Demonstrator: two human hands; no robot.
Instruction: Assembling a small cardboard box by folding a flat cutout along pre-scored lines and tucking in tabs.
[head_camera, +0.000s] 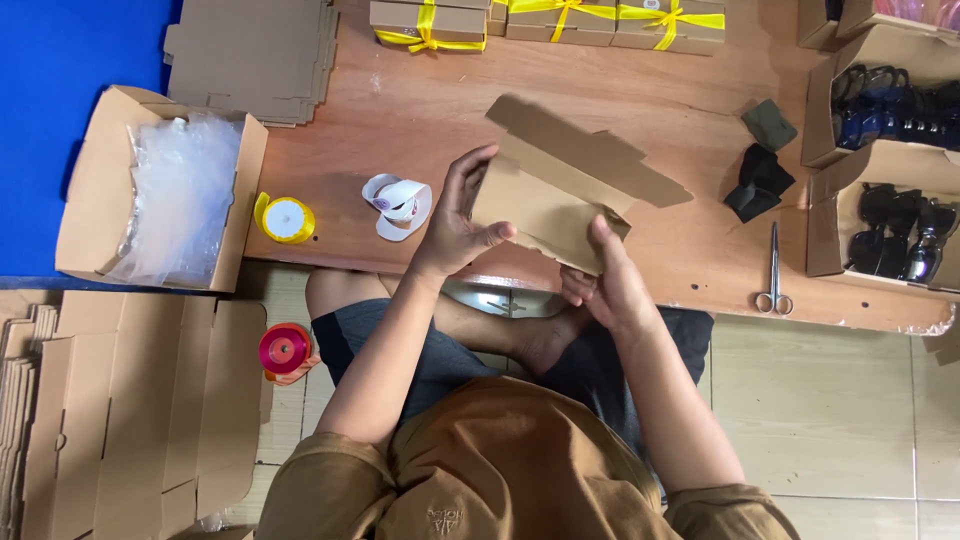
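Observation:
I hold a flat brown cardboard box blank (560, 195), partly folded, above the front edge of a wooden table (420, 110). My left hand (460, 215) grips its left end, thumb on top and fingers behind. My right hand (608, 275) pinches its lower right corner. The blank's long flaps stick out toward the upper right, casting a shadow on the table.
Yellow ribbon spool (285, 220) and white tape roll (398, 205) lie left of my hands. Scissors (774, 275), black pouches (760, 180) and boxes of sunglasses (890, 100) sit right. Ribbon-tied boxes (560, 22) line the back. A box of plastic bags (170, 195), flat blanks (150, 400) and a pink spool (285, 350) are at left.

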